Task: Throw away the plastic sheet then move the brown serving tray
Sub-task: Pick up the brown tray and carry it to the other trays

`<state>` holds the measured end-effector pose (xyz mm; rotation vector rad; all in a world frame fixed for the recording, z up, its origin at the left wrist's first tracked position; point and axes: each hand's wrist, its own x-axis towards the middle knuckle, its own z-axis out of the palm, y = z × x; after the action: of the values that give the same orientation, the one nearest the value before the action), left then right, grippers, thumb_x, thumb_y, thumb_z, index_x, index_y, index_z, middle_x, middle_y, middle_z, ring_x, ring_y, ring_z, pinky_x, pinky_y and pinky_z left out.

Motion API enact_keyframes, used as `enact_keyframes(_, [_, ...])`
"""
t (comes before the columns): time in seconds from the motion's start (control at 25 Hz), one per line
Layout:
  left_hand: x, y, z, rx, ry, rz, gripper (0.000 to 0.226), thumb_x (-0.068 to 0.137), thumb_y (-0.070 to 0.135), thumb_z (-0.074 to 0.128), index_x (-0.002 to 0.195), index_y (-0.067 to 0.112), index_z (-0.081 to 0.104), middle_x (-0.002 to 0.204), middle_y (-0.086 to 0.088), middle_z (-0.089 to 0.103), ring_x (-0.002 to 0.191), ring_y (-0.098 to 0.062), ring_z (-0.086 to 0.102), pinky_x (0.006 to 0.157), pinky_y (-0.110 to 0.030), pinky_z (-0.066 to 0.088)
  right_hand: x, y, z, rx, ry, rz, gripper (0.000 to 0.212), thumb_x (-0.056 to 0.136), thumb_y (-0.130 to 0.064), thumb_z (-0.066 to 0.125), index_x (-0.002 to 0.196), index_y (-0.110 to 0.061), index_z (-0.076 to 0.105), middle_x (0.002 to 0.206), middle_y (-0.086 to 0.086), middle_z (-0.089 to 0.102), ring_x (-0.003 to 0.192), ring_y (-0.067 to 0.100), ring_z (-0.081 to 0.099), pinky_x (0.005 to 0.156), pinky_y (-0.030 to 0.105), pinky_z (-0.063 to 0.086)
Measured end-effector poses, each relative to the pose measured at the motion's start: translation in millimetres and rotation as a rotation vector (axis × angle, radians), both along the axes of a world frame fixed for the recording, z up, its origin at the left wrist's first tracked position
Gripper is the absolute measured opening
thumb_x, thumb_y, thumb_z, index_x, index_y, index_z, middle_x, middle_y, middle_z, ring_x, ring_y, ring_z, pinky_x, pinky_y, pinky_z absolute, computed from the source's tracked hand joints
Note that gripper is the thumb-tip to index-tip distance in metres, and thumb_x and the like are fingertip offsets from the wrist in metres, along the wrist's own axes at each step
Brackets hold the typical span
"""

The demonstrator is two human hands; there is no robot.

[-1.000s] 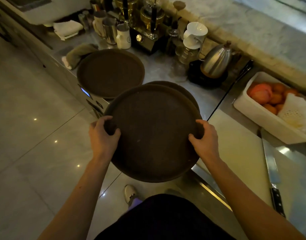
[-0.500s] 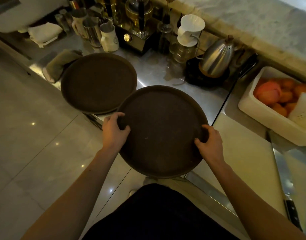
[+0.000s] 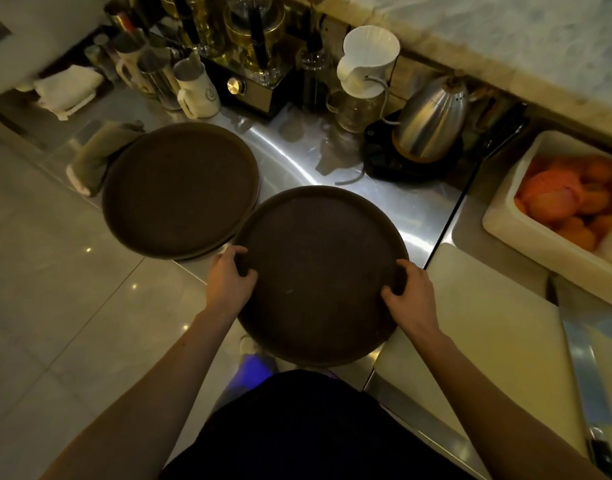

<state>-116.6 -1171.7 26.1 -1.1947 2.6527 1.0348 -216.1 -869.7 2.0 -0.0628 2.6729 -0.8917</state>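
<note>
While no plastic sheet is showing anywhere, the left hand [image 3: 230,284] and right hand [image 3: 410,296] are clamping opposite rims of the round brown serving tray [image 3: 320,271], thumbs curling inside; sheet step seemingly done, tray relocation under way, set-down remaining.

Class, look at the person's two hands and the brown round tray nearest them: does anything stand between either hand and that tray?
Nothing visible does. The left hand and right hand already grip opposite edges of the brown tray.
</note>
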Motion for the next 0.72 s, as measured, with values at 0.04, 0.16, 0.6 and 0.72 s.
enact_keyframes(0.04, [-2.9,-0.8,-2.3,0.008,-0.005,-0.008,0.045,0.081,0.016,0.068,0.124,0.019,0.055,0.126,-0.011,0.058,0.09,-0.015,0.058,0.08,-0.025,0.042,-2.3,-0.6,-1.0,0.005,-0.013,-0.001,0.063,0.078,-0.025,0.066,0.137,-0.016,0.046,0.135,0.012,0.051,0.121,0.031,0.049,0.101,0.046,0.045])
enact_keyframes(0.16, [-10.6,-5.6,-9.8,0.034,-0.053,-0.024,0.044,0.082,0.016,0.067,0.124,0.02,0.055,0.124,-0.01,0.059,0.084,-0.01,0.053,0.078,-0.025,0.042,-4.1,-3.8,-3.0,0.015,-0.038,-0.029,0.065,0.078,-0.025,0.067,0.138,-0.013,0.044,0.137,0.013,0.049,0.121,0.033,0.049,0.102,0.046,0.045])
enact_keyframes(0.6, [-7.5,-4.9,-14.0,0.039,-0.014,-0.003,0.042,0.083,0.018,0.064,0.125,0.02,0.055,0.129,-0.01,0.056,0.111,-0.023,0.057,0.092,-0.036,0.05,-0.6,-13.0,0.3,0.038,-0.072,-0.061,0.066,0.079,-0.026,0.065,0.139,-0.014,0.042,0.137,0.013,0.05,0.121,0.034,0.049,0.101,0.049,0.045])
enact_keyframes(0.72, [-3.9,-5.8,-12.1,0.036,-0.042,0.008,0.044,0.084,0.019,0.065,0.126,0.021,0.054,0.131,-0.009,0.055,0.116,-0.028,0.056,0.095,-0.045,0.051,2.3,-16.0,0.7,0.048,-0.096,-0.042,0.067,0.078,-0.028,0.065,0.139,-0.014,0.042,0.135,0.011,0.052,0.119,0.033,0.051,0.1,0.049,0.046])
